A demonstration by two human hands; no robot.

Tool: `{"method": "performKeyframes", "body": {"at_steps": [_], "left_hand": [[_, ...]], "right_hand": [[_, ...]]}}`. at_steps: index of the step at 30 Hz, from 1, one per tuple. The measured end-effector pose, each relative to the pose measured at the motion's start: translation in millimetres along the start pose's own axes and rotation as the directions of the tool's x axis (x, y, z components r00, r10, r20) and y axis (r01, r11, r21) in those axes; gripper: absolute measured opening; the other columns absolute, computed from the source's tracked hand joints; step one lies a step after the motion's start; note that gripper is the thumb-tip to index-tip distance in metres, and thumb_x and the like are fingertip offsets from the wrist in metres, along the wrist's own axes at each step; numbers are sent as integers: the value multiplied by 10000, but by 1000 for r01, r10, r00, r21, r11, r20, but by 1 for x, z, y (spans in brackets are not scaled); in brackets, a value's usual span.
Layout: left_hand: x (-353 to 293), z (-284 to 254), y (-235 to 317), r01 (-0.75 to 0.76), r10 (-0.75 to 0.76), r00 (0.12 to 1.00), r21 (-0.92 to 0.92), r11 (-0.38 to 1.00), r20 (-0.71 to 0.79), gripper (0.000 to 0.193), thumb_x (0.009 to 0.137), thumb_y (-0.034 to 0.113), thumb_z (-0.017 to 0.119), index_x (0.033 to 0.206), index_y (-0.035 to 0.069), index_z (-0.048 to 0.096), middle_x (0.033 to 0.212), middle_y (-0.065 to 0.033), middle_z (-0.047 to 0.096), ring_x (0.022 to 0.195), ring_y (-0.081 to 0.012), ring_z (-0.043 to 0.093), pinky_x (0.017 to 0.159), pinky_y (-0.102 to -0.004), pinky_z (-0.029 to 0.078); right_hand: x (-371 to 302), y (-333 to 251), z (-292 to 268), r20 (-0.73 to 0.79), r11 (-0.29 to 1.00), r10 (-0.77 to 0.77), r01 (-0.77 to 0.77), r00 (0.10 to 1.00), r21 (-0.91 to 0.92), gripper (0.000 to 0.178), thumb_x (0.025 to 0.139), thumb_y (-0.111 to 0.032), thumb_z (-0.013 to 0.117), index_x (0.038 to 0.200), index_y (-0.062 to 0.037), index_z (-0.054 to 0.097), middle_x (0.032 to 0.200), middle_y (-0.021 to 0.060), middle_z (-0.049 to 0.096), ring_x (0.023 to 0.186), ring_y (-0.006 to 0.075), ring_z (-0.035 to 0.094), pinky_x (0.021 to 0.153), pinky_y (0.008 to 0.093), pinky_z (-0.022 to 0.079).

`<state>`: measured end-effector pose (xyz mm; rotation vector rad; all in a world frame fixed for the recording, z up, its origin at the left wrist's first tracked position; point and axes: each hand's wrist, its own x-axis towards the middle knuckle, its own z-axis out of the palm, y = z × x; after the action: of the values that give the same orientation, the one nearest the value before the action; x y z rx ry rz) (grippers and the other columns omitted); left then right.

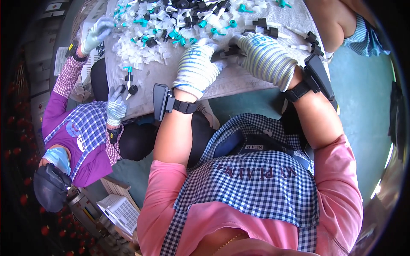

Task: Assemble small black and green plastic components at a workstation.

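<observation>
Both my hands wear white striped work gloves and meet above the near part of the grey table (239,79). My right hand (265,57) is closed round a black plastic pump part (231,50). My left hand (197,67) has its fingers curled in at the other end of that part; its exact hold is partly hidden. Just beyond my hands spreads a heap of translucent plastic pieces (139,53), mixed with teal nozzles (175,35) and black pump heads. Several black-collared pumps with pale stems (311,37) lie right of my right hand.
At the left, a co-worker in a purple top (96,164) has one gloved hand (116,106) near a teal-and-black pump (129,76) at the table edge. Another person's leg (331,25) shows at the upper right. A white crate (119,211) stands low on the left.
</observation>
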<state>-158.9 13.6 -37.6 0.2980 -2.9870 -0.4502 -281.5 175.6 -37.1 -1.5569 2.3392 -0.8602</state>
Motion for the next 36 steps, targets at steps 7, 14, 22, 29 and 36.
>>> {"method": "performKeyframes", "body": {"at_steps": [7, 14, 22, 29, 36], "left_hand": [[4, 1, 4, -32, 31, 999, -58, 998, -16, 338, 758, 265, 777, 997, 33, 715, 1068, -142, 656, 974, -344, 633, 843, -420, 511], [7, 5, 5, -93, 94, 994, 19, 995, -55, 282, 734, 206, 752, 975, 62, 721, 1066, -158, 650, 957, -358, 631, 812, -431, 526], [-1, 1, 15, -107, 120, 990, 158, 982, -79, 308, 766, 122, 696, 1056, 34, 640, 1109, -175, 634, 930, -368, 643, 793, -448, 527], [-6, -9, 3, -95, 79, 987, -106, 990, -141, 264, 894, 51, 642, 1154, 35, 601, 1003, -162, 688, 901, -274, 683, 778, -379, 530], [-14, -28, -25, 85, -78, 996, -798, 597, 48, 130, 872, 52, 724, 986, 18, 670, 893, -34, 722, 777, -84, 655, 702, -242, 527]], "right_hand": [[-3, 1, -3, -68, 998, -57, 55, 996, -29, 317, 843, -216, 717, 1099, -35, 672, 910, 189, 696, 881, 375, 670, 771, 420, 539], [-3, -3, -2, -99, 999, -51, 49, 994, -21, 312, 836, -218, 724, 1087, -38, 681, 936, 188, 694, 877, 370, 670, 770, 416, 541], [-3, -6, -8, -82, 999, -25, 22, 996, -35, 316, 833, -237, 731, 1076, -39, 687, 921, 193, 699, 872, 362, 676, 759, 417, 540], [1, -2, -8, -51, 991, 24, -17, 998, 132, 349, 854, -236, 723, 1131, -31, 668, 942, 190, 706, 868, 349, 688, 756, 393, 541], [5, -6, 3, -7, 902, 14, -10, 1000, 432, 301, 869, -235, 722, 1072, -16, 682, 894, 170, 719, 865, 312, 707, 757, 368, 552]]}}
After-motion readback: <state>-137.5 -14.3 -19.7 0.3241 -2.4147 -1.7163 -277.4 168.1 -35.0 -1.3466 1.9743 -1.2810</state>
